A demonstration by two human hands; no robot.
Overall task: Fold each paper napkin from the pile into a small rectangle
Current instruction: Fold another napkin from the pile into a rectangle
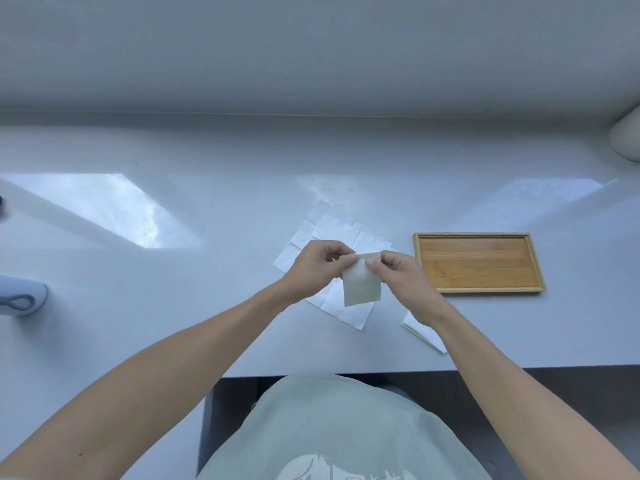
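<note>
A small folded white napkin (361,285) hangs above the table, pinched at its top edge by both hands. My left hand (317,265) grips the top left corner and my right hand (403,275) grips the top right. Beneath them lies the pile of unfolded white napkins (332,230), spread flat and overlapping on the white table (207,202). Another folded napkin (420,332) lies on the table under my right wrist, partly hidden by it.
A shallow wooden tray (479,262) lies to the right of the pile with nothing in it. A pale blue object (22,295) sits at the left edge. A white rounded object (628,138) stands at the far right. The table's front edge runs just behind my arms.
</note>
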